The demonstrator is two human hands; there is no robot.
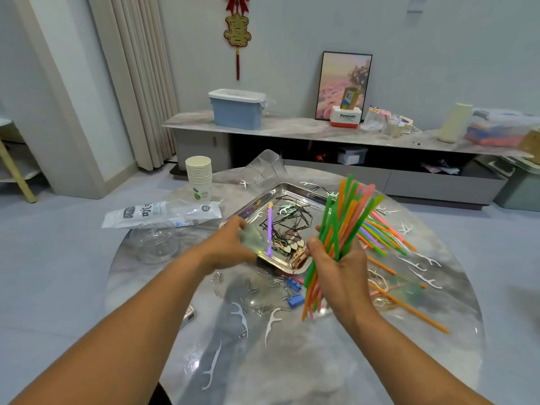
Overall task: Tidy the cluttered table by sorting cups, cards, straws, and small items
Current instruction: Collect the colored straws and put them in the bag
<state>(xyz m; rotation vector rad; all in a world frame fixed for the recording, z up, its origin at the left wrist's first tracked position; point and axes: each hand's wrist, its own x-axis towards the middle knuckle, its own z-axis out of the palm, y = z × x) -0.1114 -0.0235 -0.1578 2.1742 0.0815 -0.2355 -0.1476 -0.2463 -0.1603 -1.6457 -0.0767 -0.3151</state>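
Head view. The right hand is clamped around a bundle of coloured straws, long axis rising toward the upper right of the frame. The left hand, motion-blurred, is at the near-left corner of the tray; whether it grips anything cannot be told. A purple straw lies in the tray, axis near vertical in frame, just right of the left hand, which is the nearer one. Loose straws lie right of the bundle.

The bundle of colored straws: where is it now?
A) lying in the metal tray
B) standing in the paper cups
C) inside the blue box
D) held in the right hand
D: the right hand grips the bundle of straws above the table, beside the metal tray.
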